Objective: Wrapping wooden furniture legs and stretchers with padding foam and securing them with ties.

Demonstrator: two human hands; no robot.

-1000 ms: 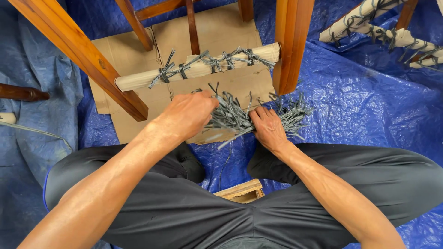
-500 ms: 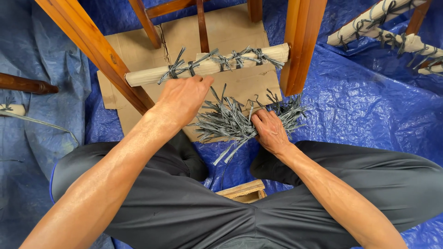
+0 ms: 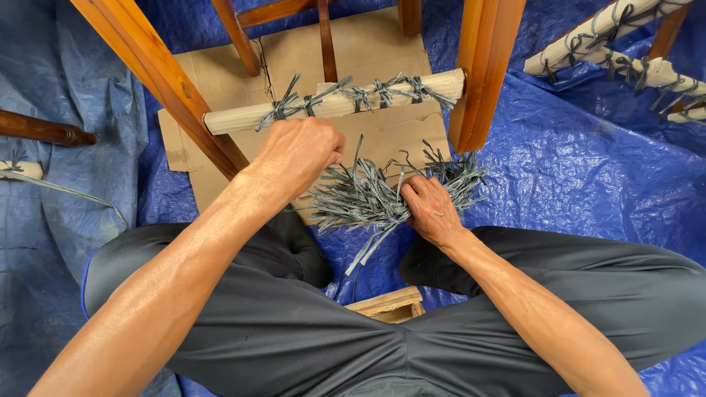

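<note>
The pale rail [image 3: 334,106] between the two nearer chair legs [image 3: 158,81] already carries about five grey ties; its left end is bare. The left hand [image 3: 298,154] is clenched just below it, perhaps pinching one strand. The right hand [image 3: 430,209] grasps the bundle of grey strips [image 3: 368,198] on the cardboard [image 3: 382,140].

Grey strips [image 3: 368,197], pale beige rung [image 3: 334,107]. Reddish-brown wooden legs [image 3: 482,70], tan cardboard [image 3: 368,51]. Blue tarp [image 3: 581,169], black trousers [image 3: 294,331].
</note>
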